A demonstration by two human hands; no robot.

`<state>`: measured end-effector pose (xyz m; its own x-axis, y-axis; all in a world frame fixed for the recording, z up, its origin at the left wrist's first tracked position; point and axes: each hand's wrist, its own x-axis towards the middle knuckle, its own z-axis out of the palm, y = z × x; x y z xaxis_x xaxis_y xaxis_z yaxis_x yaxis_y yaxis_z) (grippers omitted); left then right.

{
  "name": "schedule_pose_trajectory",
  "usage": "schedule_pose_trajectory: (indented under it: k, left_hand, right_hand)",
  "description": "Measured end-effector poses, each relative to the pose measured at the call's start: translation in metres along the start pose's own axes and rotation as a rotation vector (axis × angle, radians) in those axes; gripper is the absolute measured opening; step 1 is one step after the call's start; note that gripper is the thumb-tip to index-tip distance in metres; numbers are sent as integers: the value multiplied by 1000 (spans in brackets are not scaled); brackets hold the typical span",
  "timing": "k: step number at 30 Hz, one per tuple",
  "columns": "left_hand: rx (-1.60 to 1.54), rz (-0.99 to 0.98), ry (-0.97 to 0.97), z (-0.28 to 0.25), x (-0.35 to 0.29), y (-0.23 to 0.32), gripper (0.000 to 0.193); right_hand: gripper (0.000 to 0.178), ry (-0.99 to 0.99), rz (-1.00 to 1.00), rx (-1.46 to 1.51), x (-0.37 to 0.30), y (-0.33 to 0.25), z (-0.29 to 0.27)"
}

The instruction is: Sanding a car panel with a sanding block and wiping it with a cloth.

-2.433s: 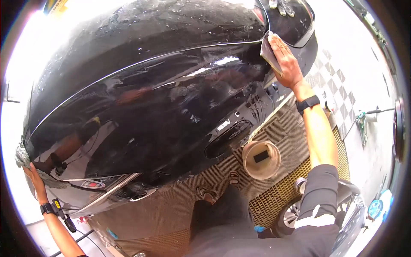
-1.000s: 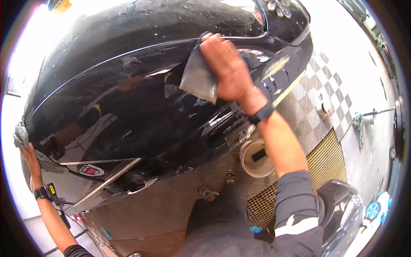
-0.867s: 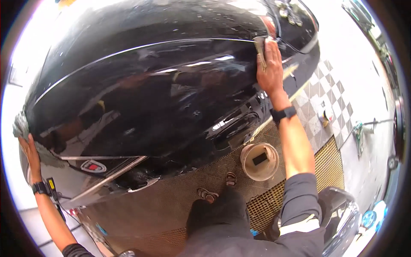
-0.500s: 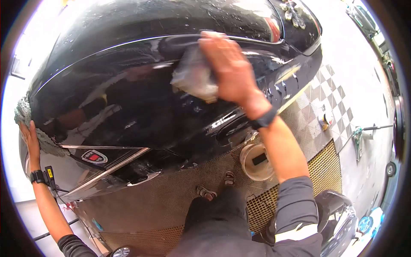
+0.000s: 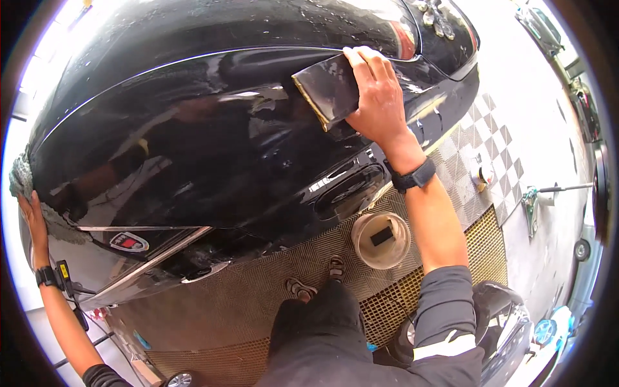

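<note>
My right hand [image 5: 380, 97] grips a flat, dark rectangular sponge block [image 5: 327, 90] with a yellowish edge. It lies over the upper part of the glossy black car panel [image 5: 193, 148]; whether its whole face touches the paint, I cannot tell. Fingers outstretched, my left hand [image 5: 33, 222] rests at the far left beside a grey-green cloth [image 5: 68, 231] draped along the car's edge. Between the cloth and a chrome strip sits a shield-shaped badge [image 5: 129, 242]. Wet streaks and reflections show on the black paint.
A pale bucket [image 5: 360, 248] with a black block [image 5: 381, 236] in it stands on the grated floor, right of my feet. Further right are a small container [image 5: 480, 175] and a green tool on a pole [image 5: 531, 206]. A loose car part [image 5: 500, 297] lies lower right.
My right hand has moved to the right along the panel with the block, whose dark face now shows clearly. My left hand stays by the cloth; the whole view has shifted slightly.
</note>
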<state>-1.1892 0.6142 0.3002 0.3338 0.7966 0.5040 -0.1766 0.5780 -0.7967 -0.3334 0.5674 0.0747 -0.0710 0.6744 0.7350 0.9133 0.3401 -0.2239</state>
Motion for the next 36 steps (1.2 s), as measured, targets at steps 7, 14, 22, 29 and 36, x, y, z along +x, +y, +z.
schedule_pose_trajectory:
  k: [7,14,22,29,36]
  left_hand:
    - [-1448,-67,-192,27,-13,-6,58]
    - [-1605,-14,-218,151,-20,-12,71]
    - [-1699,-137,-391,-22,-29,10,71]
    - [-1354,-45,-69,-38,-18,-7,70]
    - [-1550,-386,-185,-116,3,-15,86]
  right_hand:
    - [77,-66,-113,3,0,29,-10]
    - [60,-146,53,-192,-43,125,-21]
    - [49,-295,-19,-327,-3,164,-41]
    - [51,-5,110,-86,-24,59,-10]
    - [67,56,-63,65,26,-80,15]
